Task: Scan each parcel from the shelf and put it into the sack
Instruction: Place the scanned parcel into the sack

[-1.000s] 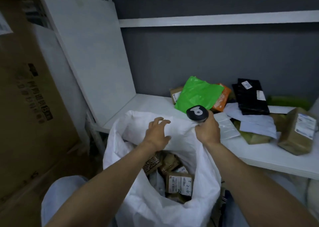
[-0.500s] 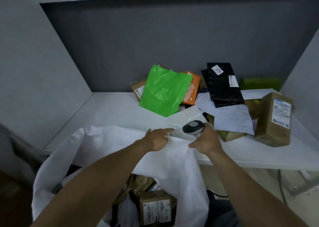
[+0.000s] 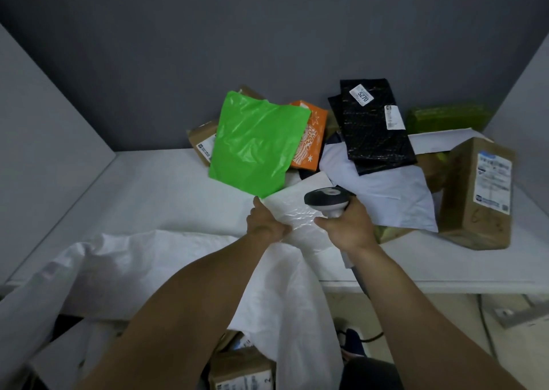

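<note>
Left hand has its fingers pinching the white bubble mailer on the shelf, right by the sack rim, and right hand is clenched round the scanner just beside those fingers. I'd pull the mailer clear of the green bag lying just past my fingers (no label showing yet), turn it till the barcode faces the scanner, then drop it.

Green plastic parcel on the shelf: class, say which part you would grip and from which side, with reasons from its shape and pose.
Probably pinch the green plastic parcel by its lower left edge, coming from the left. It is a thin, flat bag lying tilted; that edge stands exposed, while the orange parcel lies against its right.
</note>
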